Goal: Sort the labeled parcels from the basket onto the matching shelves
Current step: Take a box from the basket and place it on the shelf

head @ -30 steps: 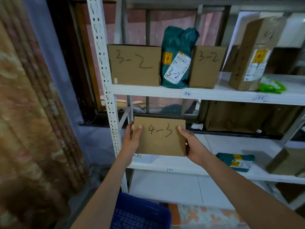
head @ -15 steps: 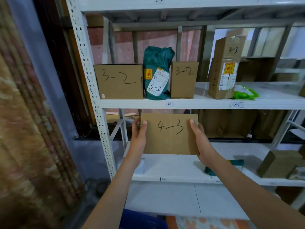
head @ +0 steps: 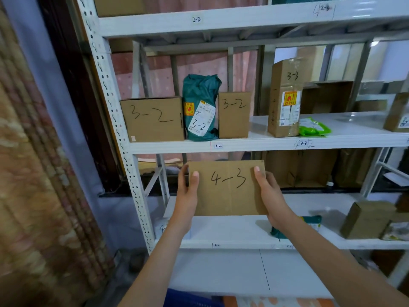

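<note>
I had both hands clamped on the parcel (head: 228, 188) marked 4-3: my left hand (head: 188, 196) held its left edge with the thumb laid over the front, and my right hand (head: 271, 193) held the right edge the same way, so each grip was closed on the cardboard. The parcel sat upright at the centre of the frame, in the air in front of the gap between two shelves, touching neither. Just above it ran the shelf (head: 265, 144) tagged 3-2 and 3-3, carrying boxes and a green bag (head: 200, 107) marked 3-2. Below it lay the lower shelf (head: 243, 245), its small edge tags too blurred for me to read with confidence.

I judged the step in hand to be matching the written number to a bay. The next move called for finding the 4-3 tag, probably further right on the lower shelf, and carrying the parcel across level.
</note>
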`<action>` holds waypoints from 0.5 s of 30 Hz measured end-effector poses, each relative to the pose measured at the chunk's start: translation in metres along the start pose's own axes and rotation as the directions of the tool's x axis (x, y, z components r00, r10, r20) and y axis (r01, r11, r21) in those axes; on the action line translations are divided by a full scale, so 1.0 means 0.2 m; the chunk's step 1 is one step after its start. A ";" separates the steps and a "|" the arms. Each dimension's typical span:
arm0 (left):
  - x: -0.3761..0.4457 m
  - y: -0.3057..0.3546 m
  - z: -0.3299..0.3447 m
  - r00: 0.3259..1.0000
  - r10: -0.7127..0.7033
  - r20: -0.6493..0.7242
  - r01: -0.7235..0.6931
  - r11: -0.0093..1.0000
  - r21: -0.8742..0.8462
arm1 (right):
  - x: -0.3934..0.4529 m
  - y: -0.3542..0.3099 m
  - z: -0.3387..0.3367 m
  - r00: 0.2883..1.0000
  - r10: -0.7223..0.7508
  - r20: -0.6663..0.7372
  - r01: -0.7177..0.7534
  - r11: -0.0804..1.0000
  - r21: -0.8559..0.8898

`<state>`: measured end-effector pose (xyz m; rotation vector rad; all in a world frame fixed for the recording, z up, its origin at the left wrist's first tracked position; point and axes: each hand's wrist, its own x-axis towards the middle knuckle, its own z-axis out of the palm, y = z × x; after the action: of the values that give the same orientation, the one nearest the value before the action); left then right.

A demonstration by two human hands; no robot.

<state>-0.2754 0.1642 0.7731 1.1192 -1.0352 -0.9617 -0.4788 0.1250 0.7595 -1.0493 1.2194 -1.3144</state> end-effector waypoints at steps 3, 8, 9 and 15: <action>-0.02 0.00 0.01 1.000 0.015 0.004 -0.015 1.000 0.004 | -0.02 0.00 -0.01 1.000 0.007 -0.016 -0.007 1.000 -0.004; -0.06 -0.02 0.01 1.000 -0.005 0.000 0.005 1.000 -0.004 | -0.04 0.02 -0.03 0.999 0.032 -0.036 -0.032 0.999 -0.017; -0.07 -0.03 0.02 1.000 -0.012 -0.001 0.012 1.000 -0.008 | -0.04 0.03 -0.04 0.999 0.037 -0.034 -0.037 0.999 -0.016; -0.09 -0.07 0.12 0.999 -0.042 0.031 0.041 0.999 0.035 | -0.07 0.05 -0.16 0.993 0.103 -0.055 -0.103 0.995 0.000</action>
<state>-0.3046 0.1738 0.7601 1.1607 -1.0607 -1.0011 -0.5072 0.1422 0.7476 -0.9452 1.3000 -1.2695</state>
